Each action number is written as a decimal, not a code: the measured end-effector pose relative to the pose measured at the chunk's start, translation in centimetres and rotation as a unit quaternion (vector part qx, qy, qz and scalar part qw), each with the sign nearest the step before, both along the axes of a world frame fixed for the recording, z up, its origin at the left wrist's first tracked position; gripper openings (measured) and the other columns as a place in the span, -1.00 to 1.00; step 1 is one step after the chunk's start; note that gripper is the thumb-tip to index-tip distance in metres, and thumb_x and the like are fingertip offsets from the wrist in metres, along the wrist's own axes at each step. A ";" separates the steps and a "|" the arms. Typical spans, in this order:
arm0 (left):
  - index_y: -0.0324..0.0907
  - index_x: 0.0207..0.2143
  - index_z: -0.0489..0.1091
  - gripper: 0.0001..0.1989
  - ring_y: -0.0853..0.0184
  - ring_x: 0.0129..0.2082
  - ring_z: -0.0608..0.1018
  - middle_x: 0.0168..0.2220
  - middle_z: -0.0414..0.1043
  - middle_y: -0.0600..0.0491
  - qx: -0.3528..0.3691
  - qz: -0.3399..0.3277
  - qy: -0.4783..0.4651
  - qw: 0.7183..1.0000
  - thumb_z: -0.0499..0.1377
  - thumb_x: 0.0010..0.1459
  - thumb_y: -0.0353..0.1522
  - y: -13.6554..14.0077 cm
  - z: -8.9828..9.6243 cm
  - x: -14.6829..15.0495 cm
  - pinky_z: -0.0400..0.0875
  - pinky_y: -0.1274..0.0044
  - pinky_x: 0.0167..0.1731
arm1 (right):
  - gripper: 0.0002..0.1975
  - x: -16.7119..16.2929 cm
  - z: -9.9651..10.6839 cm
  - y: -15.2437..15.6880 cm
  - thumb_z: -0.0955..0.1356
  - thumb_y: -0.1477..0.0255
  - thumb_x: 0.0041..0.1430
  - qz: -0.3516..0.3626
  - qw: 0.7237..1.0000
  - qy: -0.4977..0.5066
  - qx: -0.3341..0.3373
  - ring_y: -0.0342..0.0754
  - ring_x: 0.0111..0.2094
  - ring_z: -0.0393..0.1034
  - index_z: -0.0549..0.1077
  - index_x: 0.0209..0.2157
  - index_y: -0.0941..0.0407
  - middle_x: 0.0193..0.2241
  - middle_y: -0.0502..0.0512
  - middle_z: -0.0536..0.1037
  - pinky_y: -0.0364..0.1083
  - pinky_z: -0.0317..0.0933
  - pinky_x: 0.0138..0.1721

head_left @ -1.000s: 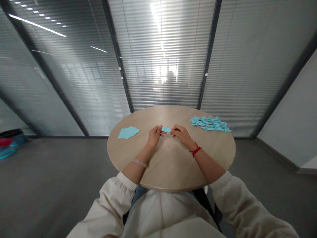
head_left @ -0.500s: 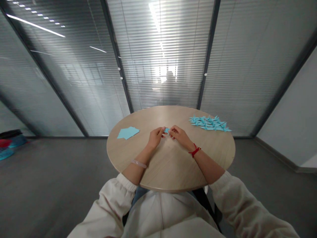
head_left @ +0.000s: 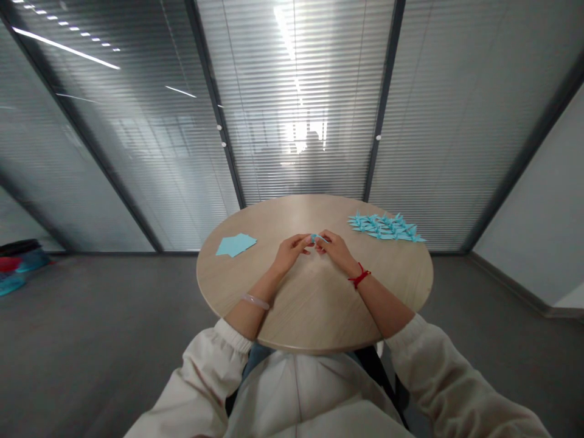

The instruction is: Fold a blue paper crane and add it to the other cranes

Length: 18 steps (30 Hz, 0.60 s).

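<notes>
Between my fingertips, over the middle of the table, is a small folded piece of blue paper (head_left: 314, 236), mostly covered by the fingers. My left hand (head_left: 291, 250) pinches it from the left side. From the right, my right hand (head_left: 335, 249) pinches it too, the two hands almost touching. To the left lies a small stack of flat blue paper sheets (head_left: 236, 244), fanned unevenly. Several folded blue paper cranes (head_left: 385, 227) sit in close rows at the right rear of the table.
The round wooden table (head_left: 319, 322) stands close in front of my body. Behind it rises a glass partition with blinds (head_left: 301, 164). Dark and red-rimmed bins (head_left: 20, 261) stand on the grey floor at the far left.
My left hand has shifted slightly to the right, its fingers closer to the right hand's. The folded paper has moved a little right and is turned, showing less of its flat face.
</notes>
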<state>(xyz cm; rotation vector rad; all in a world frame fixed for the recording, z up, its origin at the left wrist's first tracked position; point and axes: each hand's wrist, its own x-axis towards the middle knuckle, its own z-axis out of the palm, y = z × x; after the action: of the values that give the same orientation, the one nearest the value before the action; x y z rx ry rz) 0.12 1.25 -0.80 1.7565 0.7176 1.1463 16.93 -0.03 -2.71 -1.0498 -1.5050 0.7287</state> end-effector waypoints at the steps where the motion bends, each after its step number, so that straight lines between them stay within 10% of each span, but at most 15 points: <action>1: -0.25 -0.23 0.54 -0.58 0.23 -0.25 0.54 -0.22 0.55 -0.11 -0.008 -0.003 -0.007 1.000 0.23 0.06 -0.08 -0.1 0.0 0.0 0.46 0.48 -0.31 | -0.70 0.0 0.0 0.1 0.31 0.14 0.11 0.004 1.000 0.002 0.000 -0.12 -0.51 0.36 0.35 -0.45 0.09 -0.57 -0.02 0.47 -0.14 0.27 -0.42; 18: -0.29 -0.32 0.46 -0.68 0.19 -0.18 0.58 -0.24 0.55 -0.13 -0.192 -0.060 -0.129 0.971 0.32 -0.01 -0.20 0.0 -0.2 -0.5 0.45 0.39 -0.18 | -0.77 0.4 0.0 0.1 0.30 0.23 0.14 0.017 0.999 -0.030 0.032 -0.14 -0.52 0.32 0.34 -0.46 0.09 -0.59 -0.07 0.42 -0.14 0.22 -0.37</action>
<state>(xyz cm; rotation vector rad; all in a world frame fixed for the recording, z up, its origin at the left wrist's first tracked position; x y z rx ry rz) -0.39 1.27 -1.00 1.2825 0.6167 1.0478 17.35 0.09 -2.72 -1.0077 -1.5901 0.6746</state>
